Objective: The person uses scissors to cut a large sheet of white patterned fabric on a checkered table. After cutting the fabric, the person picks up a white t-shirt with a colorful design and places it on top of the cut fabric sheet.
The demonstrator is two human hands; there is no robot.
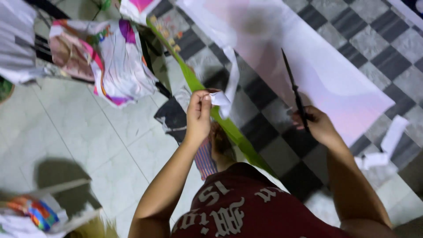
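My left hand (198, 115) pinches the lower end of a narrow white paper strip (231, 79) that curls up toward a large pale pink sheet (317, 66). The sheet lies spread over a black-and-grey checkered mat (264, 132). My right hand (318, 125) grips dark scissors (294, 90), blades shut and pointing away from me over the sheet. A long green strip (229, 128) runs along the mat's edge beneath my left hand.
A crumpled colourful cloth (105, 57) hangs over a chair at upper left. White paper scraps (387, 145) lie on the mat at right. A colourful bag (33, 211) sits at lower left on the pale tiled floor (88, 132).
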